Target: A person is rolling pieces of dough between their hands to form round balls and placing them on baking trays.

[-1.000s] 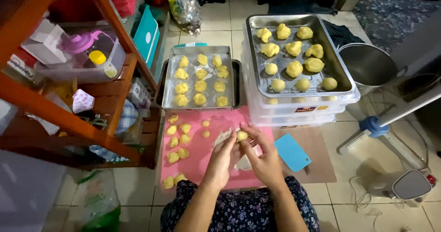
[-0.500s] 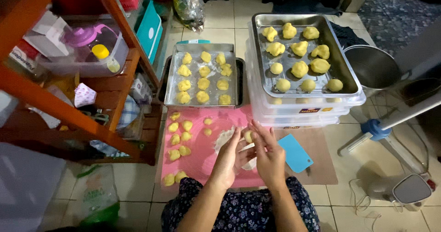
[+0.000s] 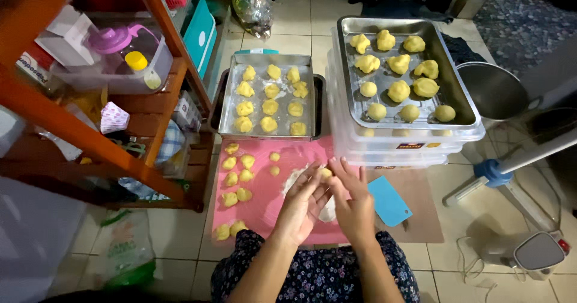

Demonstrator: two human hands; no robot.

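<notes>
- Against the earlier frames, the hands sit a little nearer and lower over the pink mat (image 3: 264,195), and the dough ball (image 3: 326,173) shows at the fingertips where before it lay between the palms.
- The left hand (image 3: 303,207) and right hand (image 3: 354,204) are pressed palm toward palm, fingers pointing far; both grips are closed lightly on the dough ball, which peeks out between the fingertips above the mat's right part.
- A patch of white flour (image 3: 294,180) lies on the mat just under the hands.
- The trays and loose pieces look unmoved since the earlier frames.
- The small tray (image 3: 225,114), far of the mat, holds yellow shaped dough pieces in rough rows; it rests on a dark tray whose edge shows on both sides.
- The large tray (image 3: 463,99), far right, holds bigger yellow pieces, shaped ones at the far end and round balls along the near end.
- This tray tops a stack of clear boxes (image 3: 409,147); more dough shows faintly through the walls.
- Loose pieces (image 3: 237,177) lie on the mat's left part, with two more at its near left corner.
- A blue scraper (image 3: 389,201) lies just right of the right hand, on a brown board (image 3: 424,219).
- A metal bowl (image 3: 493,90) stands on the floor right of the large tray.
- A shelf (image 3: 90,135) on the left carries a clear tub (image 3: 120,69) with a pink lid and a yellow cap inside.
</notes>
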